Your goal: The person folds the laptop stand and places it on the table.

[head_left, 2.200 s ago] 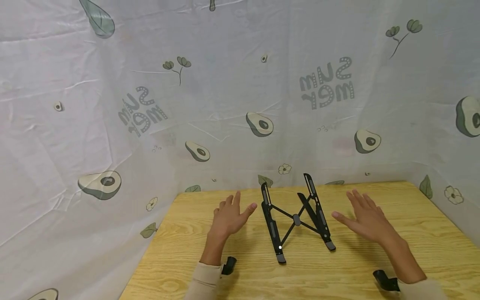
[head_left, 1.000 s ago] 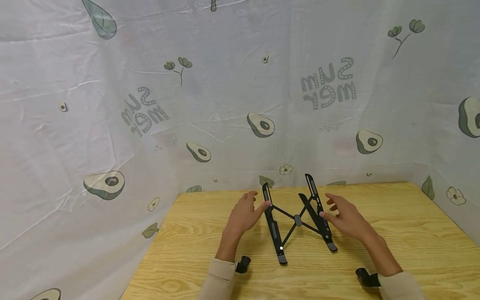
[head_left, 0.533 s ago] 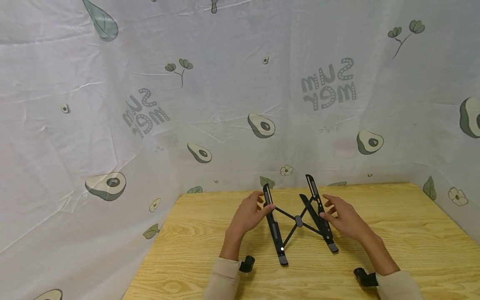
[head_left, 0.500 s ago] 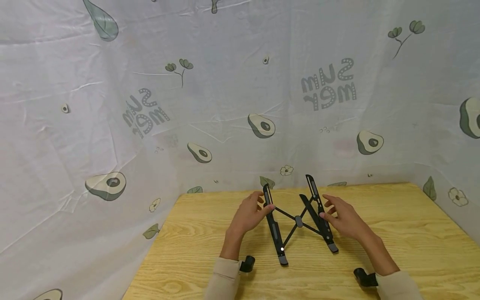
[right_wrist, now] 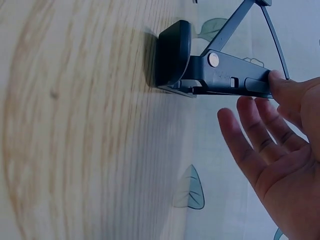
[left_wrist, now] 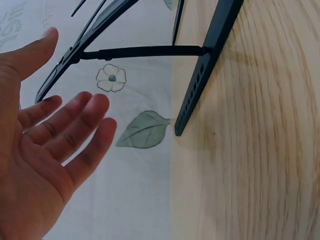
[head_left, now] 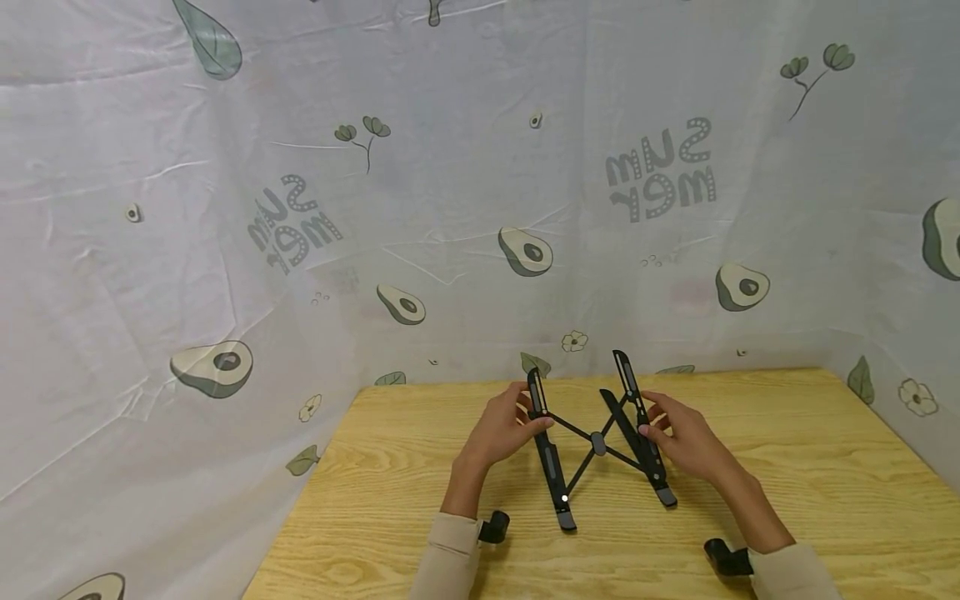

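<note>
Left hand (head_left: 501,432) and right hand (head_left: 686,437) had drawn in from well apart, to nine and three o'clock of the black stand (head_left: 597,443). Step looked like taking hold: left fingers loosely parted about the left rail (head_left: 551,464); right thumb touched the right rail (head_left: 654,458), any pinch behind it hard to tell. Next move seemed to call for an even grip. Stand rested on the wood table (head_left: 375,483), printed curtain (head_left: 450,183) at twelve; inner arm (head_left: 618,421), toward one, might snag right fingertips.

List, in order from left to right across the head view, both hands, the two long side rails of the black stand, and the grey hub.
Left hand → left side rail → grey hub → right side rail → right hand.
</note>
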Demonstrator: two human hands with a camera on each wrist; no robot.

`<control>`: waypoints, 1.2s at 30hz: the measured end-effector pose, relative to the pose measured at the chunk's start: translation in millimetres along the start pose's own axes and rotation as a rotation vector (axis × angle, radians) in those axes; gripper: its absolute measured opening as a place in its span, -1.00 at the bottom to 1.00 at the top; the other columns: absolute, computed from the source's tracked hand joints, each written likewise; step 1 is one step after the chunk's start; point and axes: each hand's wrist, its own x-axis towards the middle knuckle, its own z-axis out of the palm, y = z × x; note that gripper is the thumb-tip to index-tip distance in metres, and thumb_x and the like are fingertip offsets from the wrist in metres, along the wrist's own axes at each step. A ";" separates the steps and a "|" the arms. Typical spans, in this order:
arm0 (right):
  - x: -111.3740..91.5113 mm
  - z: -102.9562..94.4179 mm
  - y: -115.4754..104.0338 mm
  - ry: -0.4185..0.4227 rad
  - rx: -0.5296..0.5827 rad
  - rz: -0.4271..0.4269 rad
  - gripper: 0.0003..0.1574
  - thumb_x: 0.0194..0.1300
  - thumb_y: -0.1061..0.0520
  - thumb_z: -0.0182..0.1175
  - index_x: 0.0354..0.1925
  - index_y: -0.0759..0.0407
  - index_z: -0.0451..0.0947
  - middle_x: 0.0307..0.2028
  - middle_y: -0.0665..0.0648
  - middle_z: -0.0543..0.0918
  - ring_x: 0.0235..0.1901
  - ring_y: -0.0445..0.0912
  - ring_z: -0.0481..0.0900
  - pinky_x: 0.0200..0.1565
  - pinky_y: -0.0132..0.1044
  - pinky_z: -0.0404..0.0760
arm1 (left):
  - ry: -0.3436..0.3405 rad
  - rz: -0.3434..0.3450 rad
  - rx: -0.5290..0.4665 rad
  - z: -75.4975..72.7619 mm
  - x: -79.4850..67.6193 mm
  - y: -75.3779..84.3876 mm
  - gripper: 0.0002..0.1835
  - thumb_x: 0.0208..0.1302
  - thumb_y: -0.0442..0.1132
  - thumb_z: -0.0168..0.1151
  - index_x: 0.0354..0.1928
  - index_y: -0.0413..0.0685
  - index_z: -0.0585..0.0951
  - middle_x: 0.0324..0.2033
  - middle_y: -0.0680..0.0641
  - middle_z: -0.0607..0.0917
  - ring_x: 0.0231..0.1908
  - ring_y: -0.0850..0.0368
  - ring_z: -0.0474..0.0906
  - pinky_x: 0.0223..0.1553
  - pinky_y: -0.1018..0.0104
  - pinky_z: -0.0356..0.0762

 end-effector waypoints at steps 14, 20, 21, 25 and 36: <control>-0.5 1.7 -2.0 0.035 -0.006 -0.010 -0.31 0.51 0.25 0.32 0.47 0.44 0.38 -0.05 0.28 0.73 -0.18 0.02 0.76 -0.30 -0.34 0.67 | 0.021 0.048 -0.074 -1.5 -3.0 -5.7 -0.44 0.40 -0.21 0.50 0.36 -0.12 0.52 -0.09 -0.08 0.80 -0.16 0.09 0.79 -0.16 0.32 0.77; -0.9 0.7 -1.3 0.028 0.005 -0.014 -0.29 0.48 0.27 0.34 0.48 0.42 0.38 -0.06 0.27 0.73 -0.19 0.00 0.76 -0.31 -0.35 0.68 | 0.025 0.058 -0.118 -1.4 -3.6 -6.4 -0.41 0.35 -0.29 0.52 0.36 -0.17 0.52 -0.16 -0.09 0.80 -0.20 0.08 0.81 -0.23 0.36 0.75; -1.0 0.7 -1.3 0.027 0.008 -0.016 -0.29 0.48 0.28 0.34 0.48 0.42 0.38 -0.06 0.27 0.73 -0.19 0.00 0.76 -0.32 -0.35 0.67 | 0.022 0.057 -0.139 -1.3 -3.8 -6.6 -0.41 0.35 -0.31 0.52 0.36 -0.18 0.52 -0.17 -0.10 0.80 -0.21 0.07 0.81 -0.24 0.36 0.76; -1.7 1.8 -1.0 0.038 0.014 -0.034 -0.29 0.45 0.31 0.35 0.46 0.43 0.39 -0.09 0.28 0.72 -0.21 0.01 0.77 -0.34 -0.35 0.67 | -0.001 0.032 -0.238 1.0 -4.1 -7.6 -0.39 0.36 -0.41 0.47 0.40 -0.22 0.48 -0.17 -0.16 0.77 -0.24 0.04 0.83 -0.21 0.18 0.84; -0.1 5.6 1.3 0.046 0.014 0.009 -0.29 0.45 0.32 0.35 0.49 0.36 0.40 -0.06 0.27 0.74 -0.19 -0.01 0.76 -0.33 -0.35 0.67 | 0.013 -0.016 -0.344 5.7 -4.5 -2.0 -0.39 0.37 -0.54 0.39 0.41 -0.25 0.44 -0.17 -0.22 0.72 -0.26 -0.05 0.85 -0.19 0.01 0.87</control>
